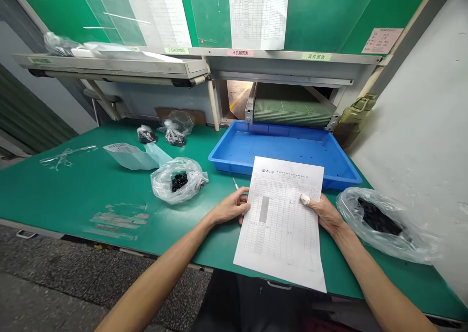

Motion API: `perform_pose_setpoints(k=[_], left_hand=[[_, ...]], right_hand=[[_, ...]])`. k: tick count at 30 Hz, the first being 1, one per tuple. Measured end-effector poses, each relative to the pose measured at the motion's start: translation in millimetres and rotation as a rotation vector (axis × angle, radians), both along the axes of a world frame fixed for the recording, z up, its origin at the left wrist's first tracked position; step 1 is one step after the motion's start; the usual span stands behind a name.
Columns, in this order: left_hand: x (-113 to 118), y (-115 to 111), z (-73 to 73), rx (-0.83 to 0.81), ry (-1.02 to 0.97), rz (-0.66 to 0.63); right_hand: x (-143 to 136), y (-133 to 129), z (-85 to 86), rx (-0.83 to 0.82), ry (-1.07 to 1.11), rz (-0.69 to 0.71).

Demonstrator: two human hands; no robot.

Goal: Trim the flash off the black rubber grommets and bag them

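A printed form sheet (281, 234) with a table and a grey block is held up in front of me, over the front edge of the green table. My right hand (325, 212) grips its right edge, the thumb on top with a white wrapping on its tip. My left hand (232, 206) is closed at the sheet's left edge, its fingers curled and partly hidden behind the paper. A thin pen-like stick (235, 183) pokes up by the left fingers; whether they hold it I cannot tell.
Behind the sheet lies a blue tray (234, 166), below a green conveyor belt (292, 107). Open plastic bags of black parts stand left (164, 188) and right (347, 203). Smaller bags (175, 132), a pale blue packet (135, 159) and clear plastic scraps (68, 157) lie left.
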State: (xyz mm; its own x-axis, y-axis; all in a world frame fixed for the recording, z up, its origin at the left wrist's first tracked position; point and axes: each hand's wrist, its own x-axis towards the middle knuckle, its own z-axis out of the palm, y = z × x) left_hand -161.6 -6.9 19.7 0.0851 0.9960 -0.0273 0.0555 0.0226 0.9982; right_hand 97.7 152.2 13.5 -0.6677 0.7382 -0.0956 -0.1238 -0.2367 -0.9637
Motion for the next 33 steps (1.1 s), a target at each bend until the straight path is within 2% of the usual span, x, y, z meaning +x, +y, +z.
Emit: perform_pose_setpoints(k=[10,33], left_hand=[[-0.2,-0.5,-3.6,-0.017,-0.003,0.025],[0.5,-1.2,-2.8,-0.01,-0.035,0.002]], right_hand=[[5.3,2.0,9.3,0.039,-0.088,-0.023],[4.2,3.3,0.1,0.083,-0.116,-0.053]])
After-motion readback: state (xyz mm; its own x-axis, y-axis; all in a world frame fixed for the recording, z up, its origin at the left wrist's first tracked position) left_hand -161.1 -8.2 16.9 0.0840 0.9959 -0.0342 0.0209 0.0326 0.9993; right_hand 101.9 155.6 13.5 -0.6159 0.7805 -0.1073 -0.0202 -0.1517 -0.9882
